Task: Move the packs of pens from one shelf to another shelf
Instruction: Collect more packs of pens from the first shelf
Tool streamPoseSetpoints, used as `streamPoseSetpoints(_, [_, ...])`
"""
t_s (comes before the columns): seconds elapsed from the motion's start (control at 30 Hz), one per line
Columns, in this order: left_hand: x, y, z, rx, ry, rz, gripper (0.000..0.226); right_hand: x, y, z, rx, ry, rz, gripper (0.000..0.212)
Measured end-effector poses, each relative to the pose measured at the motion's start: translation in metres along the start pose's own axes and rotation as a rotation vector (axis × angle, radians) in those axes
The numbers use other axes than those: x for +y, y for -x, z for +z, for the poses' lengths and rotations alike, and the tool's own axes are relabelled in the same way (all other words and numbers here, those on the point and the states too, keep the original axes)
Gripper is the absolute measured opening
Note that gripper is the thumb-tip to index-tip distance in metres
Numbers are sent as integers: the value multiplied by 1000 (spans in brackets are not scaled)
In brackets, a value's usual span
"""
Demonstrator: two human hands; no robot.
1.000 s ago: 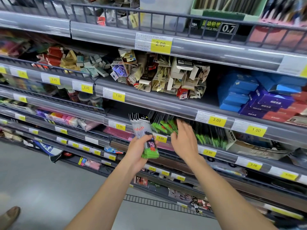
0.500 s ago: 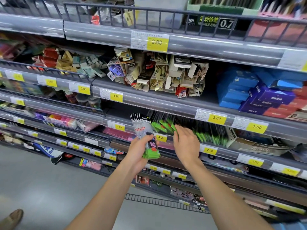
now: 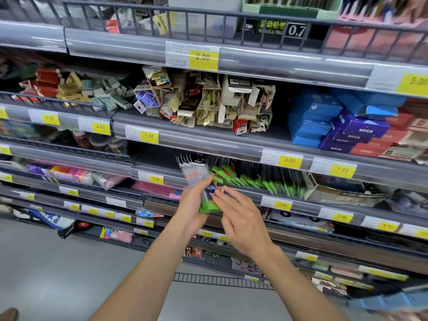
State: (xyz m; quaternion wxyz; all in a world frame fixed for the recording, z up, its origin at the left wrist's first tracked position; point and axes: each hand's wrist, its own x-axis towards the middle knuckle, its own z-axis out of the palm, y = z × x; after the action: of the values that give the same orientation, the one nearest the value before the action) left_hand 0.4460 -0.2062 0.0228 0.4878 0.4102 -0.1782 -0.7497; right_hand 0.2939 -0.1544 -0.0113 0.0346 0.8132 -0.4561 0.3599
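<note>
My left hand (image 3: 192, 207) grips a stack of pen packs (image 3: 199, 176), clear sleeves with green bottoms, held upright in front of the third shelf. My right hand (image 3: 240, 214) is just right of the stack, fingers spread, fingertips touching its lower edge at the green part. Behind both hands, more pen packs (image 3: 259, 181) with green ends lie in a row on the shelf (image 3: 308, 206) above a 2.00 price tag.
A cardboard box (image 3: 340, 195) sits right of the pen row. The shelf above holds blue and purple boxes (image 3: 324, 121) and opened cardboard packs (image 3: 208, 100). Pink packs (image 3: 159, 189) lie left of the pens. Grey floor (image 3: 58, 274) is at lower left.
My right hand has pulled back from the pen row on the shelf and come down to the stack in my left hand. The stack stayed nearly in place.
</note>
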Motion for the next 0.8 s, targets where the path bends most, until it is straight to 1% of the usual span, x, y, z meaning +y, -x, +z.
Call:
streamPoseSetpoints(0.03, [0,-1,-3,32,-19,20,29,2,-2,-1,-8,-35,49,45])
streamPoseSetpoints(0.1, [2,0,-8,89,-39,30,32,10,-9,0,-27,-50,208,48])
streamPoseSetpoints(0.2, [6,6,-21,132,-46,25,41,30,-29,7,-190,13,448,55])
streamPoseSetpoints(0.3, [7,11,-35,144,-56,24,43,47,-53,19,-331,74,551,68])
streamPoseSetpoints(0.4, [9,15,-44,138,-64,26,40,54,-68,30,-447,142,583,74])
streamPoseSetpoints(0.47, [11,18,-48,136,-79,22,41,53,-66,35,-402,225,543,66])
streamPoseSetpoints(0.53, [14,19,-50,136,-79,21,41,50,-59,35,-278,277,499,48])
streamPoseSetpoints(0.6, [16,20,-49,133,-78,18,41,46,-51,32,-172,275,476,34])
streamPoseSetpoints(0.73, [18,18,-40,121,-89,9,40,36,-36,23,27,276,416,27])
streamPoseSetpoints(0.8, [17,17,-31,100,-100,27,40,26,-28,17,157,295,338,24])
